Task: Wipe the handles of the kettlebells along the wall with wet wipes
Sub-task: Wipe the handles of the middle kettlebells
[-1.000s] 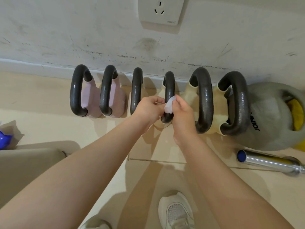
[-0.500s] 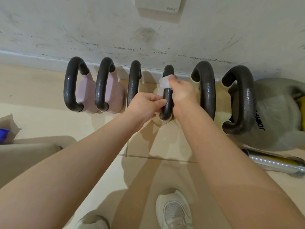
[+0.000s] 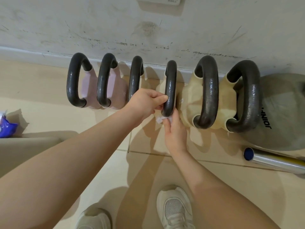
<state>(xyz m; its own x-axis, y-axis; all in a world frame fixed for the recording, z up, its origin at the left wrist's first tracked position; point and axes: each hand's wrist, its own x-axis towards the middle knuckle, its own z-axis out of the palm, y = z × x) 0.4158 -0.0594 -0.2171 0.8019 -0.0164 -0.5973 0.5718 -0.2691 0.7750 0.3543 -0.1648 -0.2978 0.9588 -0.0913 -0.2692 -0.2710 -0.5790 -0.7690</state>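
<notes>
Counted six handles (image 3: 170, 86) mid-frame, long axes running wall to viewer; left hand (image 3: 145, 103) gripped the fourth; right hand (image 3: 175, 131) pinched a wipe (image 3: 160, 119) at its near end.

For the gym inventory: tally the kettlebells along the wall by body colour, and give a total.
Pink bodies: 2, the first and second from the left.
Cream bodies: 4, the third, the fourth whose handle the left hand grips, the fifth and the sixth.
Grey body: 1, the large one at far right.
Total: 7
</notes>
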